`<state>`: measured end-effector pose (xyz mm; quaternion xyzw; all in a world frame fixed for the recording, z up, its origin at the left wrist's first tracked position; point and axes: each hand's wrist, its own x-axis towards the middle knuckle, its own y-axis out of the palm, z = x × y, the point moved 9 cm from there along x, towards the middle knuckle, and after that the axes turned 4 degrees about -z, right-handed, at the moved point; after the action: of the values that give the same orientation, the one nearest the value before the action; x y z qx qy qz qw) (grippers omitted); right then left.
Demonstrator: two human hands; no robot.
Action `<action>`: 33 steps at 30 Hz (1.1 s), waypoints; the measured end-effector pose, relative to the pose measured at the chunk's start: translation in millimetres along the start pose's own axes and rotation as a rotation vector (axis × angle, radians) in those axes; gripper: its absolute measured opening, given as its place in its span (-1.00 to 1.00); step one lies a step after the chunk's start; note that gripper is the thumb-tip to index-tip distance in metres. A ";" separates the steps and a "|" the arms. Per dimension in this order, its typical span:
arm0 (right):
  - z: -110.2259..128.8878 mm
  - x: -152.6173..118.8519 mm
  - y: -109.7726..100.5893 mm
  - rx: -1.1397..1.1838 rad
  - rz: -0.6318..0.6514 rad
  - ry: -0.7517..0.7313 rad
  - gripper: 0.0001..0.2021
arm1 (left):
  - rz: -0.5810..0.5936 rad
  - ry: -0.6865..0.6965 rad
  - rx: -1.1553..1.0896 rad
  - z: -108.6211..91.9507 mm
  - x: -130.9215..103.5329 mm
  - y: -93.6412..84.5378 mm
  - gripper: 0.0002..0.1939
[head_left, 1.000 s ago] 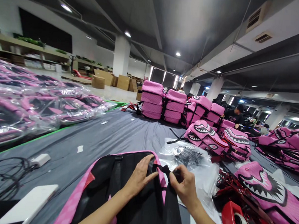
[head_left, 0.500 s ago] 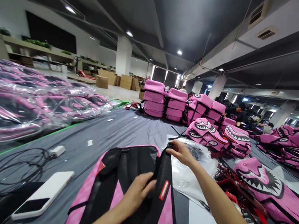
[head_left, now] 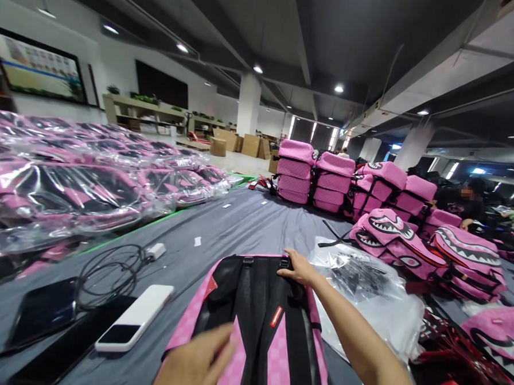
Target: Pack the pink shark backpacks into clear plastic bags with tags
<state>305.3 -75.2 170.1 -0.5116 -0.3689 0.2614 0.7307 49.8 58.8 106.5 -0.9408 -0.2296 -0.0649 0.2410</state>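
Observation:
A pink-and-black backpack (head_left: 280, 360) lies in front of me with its back panel and shoulder straps facing up. My right hand (head_left: 299, 269) pinches its top edge beside the buckle of the right shoulder strap. That strap carries a red tag (head_left: 277, 316) and lies along the panel. Over the lower left part of the backpack, my left hand (head_left: 200, 359) is smeared by motion, so its grip does not show clearly. Right of the backpack lie clear plastic bags (head_left: 372, 302).
Plastic-wrapped backpacks (head_left: 67, 191) fill the left side. Nearer are a white handheld device (head_left: 136, 318), a dark tablet-like slab (head_left: 44, 308) and a coiled cable (head_left: 110, 274). Stacked pink backpacks (head_left: 295, 171) stand behind; shark-mouth ones (head_left: 469, 261) lie right. A person (head_left: 463, 197) is farther back.
The raised right shoulder strap now lies down on the back panel. My left hand has come off the strap toward the lower left. The view has turned left.

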 end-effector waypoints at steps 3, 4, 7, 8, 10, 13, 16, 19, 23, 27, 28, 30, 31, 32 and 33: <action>-1.2 -7.9 15.2 0.023 -0.023 -0.018 -0.40 | -0.224 0.097 0.474 -0.6 94.4 -38.1 -0.28; -0.3 -10.6 18.7 0.035 -0.044 -0.033 -0.41 | -0.254 0.090 0.520 2.8 121.1 -39.3 -0.21; 1.3 -17.9 23.3 0.091 -0.134 -0.086 -0.41 | -0.262 0.152 0.557 9.3 166.2 -16.2 -0.25; 0.9 -19.9 23.4 0.106 -0.167 -0.097 -0.42 | -0.271 0.189 0.559 9.9 168.7 -6.9 -0.29; 0.2 -23.8 22.2 0.115 -0.238 -0.107 -0.44 | -0.316 0.257 0.569 9.1 160.9 5.1 -0.34; 4.3 -31.5 19.6 0.088 -0.336 -0.117 -0.50 | -0.371 0.340 0.588 3.7 138.5 8.4 -0.43; 11.6 -46.6 19.3 0.062 -0.377 -0.109 -0.46 | -0.361 0.412 0.609 -2.5 118.4 10.5 -0.49; 18.0 -71.3 21.1 0.050 -0.325 -0.109 -0.47 | -0.308 0.450 0.623 0.0 94.8 23.8 -0.53; 19.9 -102.7 24.7 0.053 -0.181 -0.119 -0.52 | -0.176 0.417 0.634 17.5 67.3 49.6 -0.50; 7.9 -97.2 39.1 0.082 -0.022 -0.076 -0.52 | -0.010 0.333 0.636 36.2 94.2 64.3 -0.51; 1.3 -89.5 46.0 0.091 0.022 -0.040 -0.51 | 0.022 0.311 0.638 39.6 109.9 65.8 -0.51; -15.1 -71.3 61.1 0.100 0.094 0.058 -0.48 | 0.068 0.259 0.651 43.9 142.8 66.6 -0.48; -22.8 -62.2 68.0 0.099 0.116 0.104 -0.47 | 0.085 0.230 0.662 43.9 156.5 66.9 -0.44; -29.2 -53.6 73.9 0.096 0.124 0.141 -0.46 | 0.099 0.205 0.673 41.8 166.4 67.6 -0.38; -33.6 -45.7 78.8 0.091 0.120 0.163 -0.46 | 0.107 0.184 0.684 37.6 171.8 68.9 -0.31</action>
<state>305.0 -101.8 76.7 -0.5184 -0.2646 0.2786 0.7639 234.3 92.2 84.3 -0.8066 -0.1658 -0.0562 0.5645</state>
